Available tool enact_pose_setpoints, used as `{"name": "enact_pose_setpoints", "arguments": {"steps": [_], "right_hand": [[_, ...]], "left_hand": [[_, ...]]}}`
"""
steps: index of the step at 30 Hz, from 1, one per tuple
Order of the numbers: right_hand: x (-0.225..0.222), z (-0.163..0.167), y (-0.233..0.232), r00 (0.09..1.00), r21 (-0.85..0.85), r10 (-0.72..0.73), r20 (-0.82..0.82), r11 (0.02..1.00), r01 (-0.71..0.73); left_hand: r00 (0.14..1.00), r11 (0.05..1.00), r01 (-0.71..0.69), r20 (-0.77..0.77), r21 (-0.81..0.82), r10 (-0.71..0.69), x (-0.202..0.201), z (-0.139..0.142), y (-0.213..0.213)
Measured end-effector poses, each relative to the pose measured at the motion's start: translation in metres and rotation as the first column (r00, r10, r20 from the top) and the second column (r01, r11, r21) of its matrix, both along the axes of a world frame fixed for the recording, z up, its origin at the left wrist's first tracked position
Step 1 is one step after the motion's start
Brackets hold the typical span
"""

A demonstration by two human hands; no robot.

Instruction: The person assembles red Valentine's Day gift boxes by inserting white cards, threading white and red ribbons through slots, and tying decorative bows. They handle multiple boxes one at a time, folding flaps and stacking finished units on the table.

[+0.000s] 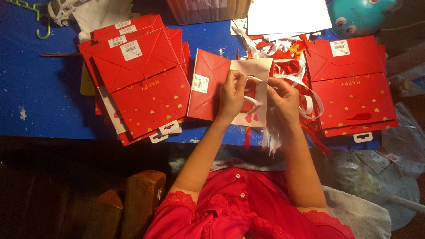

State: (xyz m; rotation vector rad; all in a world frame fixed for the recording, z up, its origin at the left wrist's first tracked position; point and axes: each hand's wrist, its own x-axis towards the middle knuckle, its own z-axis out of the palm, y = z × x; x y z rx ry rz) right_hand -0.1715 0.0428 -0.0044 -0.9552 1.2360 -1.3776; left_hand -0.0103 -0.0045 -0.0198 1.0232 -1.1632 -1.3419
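A flat red paper gift bag [207, 84] with a white top panel and red hearts lies on the blue table [40, 93] in front of me. My left hand [232, 95] rests on the white panel and pinches a white ribbon [253, 100] that loops across it. My right hand [283, 99] is closed on the same ribbon at the bag's right edge. More white and red ribbons [305, 104] trail under my right wrist and hang over the table's near edge.
A stack of flat red bags with gold hearts [141, 84] lies at the left, another stack [352, 95] at the right. White sheets [287, 15] and a teal toy [358, 15] sit at the back. A wooden chair part [141, 199] is below left.
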Motion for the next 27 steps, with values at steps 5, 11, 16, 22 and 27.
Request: {"name": "enact_pose_setpoints", "arguments": {"steps": [5, 11, 16, 22, 27], "right_hand": [[0.000, 0.000, 0.000, 0.999, -0.004, -0.004, -0.044, 1.000, 0.004], [0.002, 0.002, 0.001, 0.998, 0.014, -0.013, -0.068, 1.000, 0.014], [-0.003, -0.001, -0.001, 0.984, -0.056, 0.011, -0.177, 0.998, -0.021], [-0.006, -0.005, 0.000, 0.996, 0.003, 0.006, -0.091, 1.000, -0.006], [-0.006, -0.006, 0.000, 0.991, 0.000, 0.011, -0.131, 1.000, -0.011]], "left_hand": [[0.995, 0.997, 0.041, 0.091, -0.062, -0.035, 0.000, 0.007, 0.007], [0.983, 0.978, 0.053, 0.185, -0.204, -0.014, 0.000, 0.000, 0.007], [0.992, 0.996, 0.062, 0.106, 0.069, -0.069, -0.001, 0.001, 0.004], [0.986, 0.986, 0.026, 0.167, -0.168, 0.002, -0.003, 0.016, 0.007], [0.965, 0.966, 0.049, 0.260, -0.254, 0.020, -0.002, 0.015, 0.009]]}}
